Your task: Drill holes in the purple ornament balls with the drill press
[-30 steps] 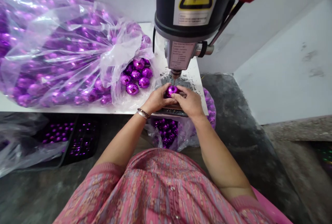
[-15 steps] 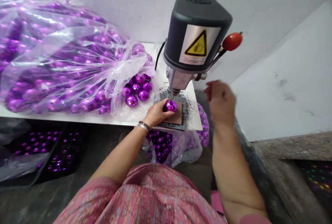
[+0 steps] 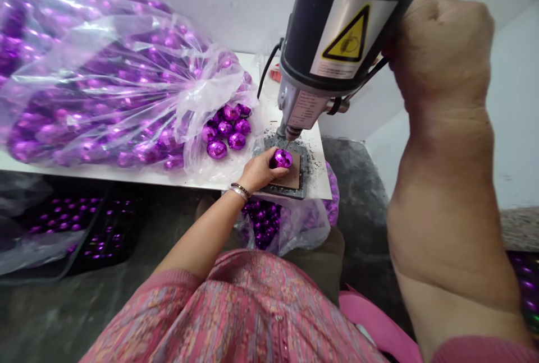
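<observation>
Head view: at frame centre, the left hand [image 3: 260, 172] pinches one purple faceted ball [image 3: 283, 158] between thumb and fingers, with little gap beyond the ball's width; this grip presumably steadies it over the brown pad [image 3: 291, 177], beneath the drill bit [image 3: 288, 143]. At upper right, the right hand [image 3: 446, 43] is curled fully around the end of the feed lever [image 3: 367, 78], apparently for leverage; its knob is largely hidden. Count: one bench drill press [image 3: 347, 26]; one pad; two bracelets [image 3: 239, 191] on the left wrist; about eight loose balls [image 3: 225, 129] at the mouth of one large plastic bag [image 3: 105, 88], upper left, seemingly within easy reach. Bagged balls cannot be counted.
</observation>
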Demonstrator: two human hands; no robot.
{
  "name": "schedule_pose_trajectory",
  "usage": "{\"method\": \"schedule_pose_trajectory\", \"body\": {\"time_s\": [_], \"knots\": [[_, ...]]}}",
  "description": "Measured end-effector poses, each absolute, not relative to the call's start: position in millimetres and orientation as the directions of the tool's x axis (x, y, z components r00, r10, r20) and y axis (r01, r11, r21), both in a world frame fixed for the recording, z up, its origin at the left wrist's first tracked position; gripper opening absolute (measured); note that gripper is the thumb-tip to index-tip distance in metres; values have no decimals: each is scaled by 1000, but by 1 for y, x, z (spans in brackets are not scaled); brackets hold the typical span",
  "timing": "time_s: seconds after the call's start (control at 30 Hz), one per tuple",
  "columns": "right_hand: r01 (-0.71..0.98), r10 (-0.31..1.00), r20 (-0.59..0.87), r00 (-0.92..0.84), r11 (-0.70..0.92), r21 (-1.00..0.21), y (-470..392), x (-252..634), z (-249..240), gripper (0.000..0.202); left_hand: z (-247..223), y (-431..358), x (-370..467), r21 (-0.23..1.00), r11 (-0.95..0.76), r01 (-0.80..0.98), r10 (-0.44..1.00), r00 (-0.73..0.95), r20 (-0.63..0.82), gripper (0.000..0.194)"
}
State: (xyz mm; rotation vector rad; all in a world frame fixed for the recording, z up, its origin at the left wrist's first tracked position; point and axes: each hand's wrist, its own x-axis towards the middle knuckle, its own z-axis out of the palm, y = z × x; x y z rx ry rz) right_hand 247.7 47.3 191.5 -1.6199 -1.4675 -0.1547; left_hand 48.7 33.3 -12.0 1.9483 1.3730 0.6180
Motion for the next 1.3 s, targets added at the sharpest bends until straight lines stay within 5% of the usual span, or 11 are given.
{"method": "schedule_pose_trajectory", "body": {"time_s": [0.2, 0.5, 0.63, 0.77, 1.0, 1.3], "knots": [[776, 749, 504, 429, -20, -630, 10, 228, 188, 36, -12, 33, 49, 743, -219, 632, 943, 332, -4, 54], [845, 748, 530, 399, -76, -529, -21, 221, 168, 5, -17, 35, 49, 770, -212, 602, 941, 338, -4, 61], [846, 671, 577, 466, -146, -514, -18, 214, 161, 29, -17, 35, 50, 770, -218, 600, 942, 335, 6, 60], [854, 617, 655, 436, -53, -518, -17, 213, 142, 21, -17, 34, 50, 778, -228, 585, 939, 344, 17, 54], [914, 456, 857, 239, 192, -357, -21, 221, 104, 20, -15, 34, 50, 768, -219, 601, 941, 338, 4, 54], [906, 412, 892, 188, 278, -319, -19, 222, 91, 19, -16, 33, 50, 766, -234, 599, 936, 351, 12, 52]]}}
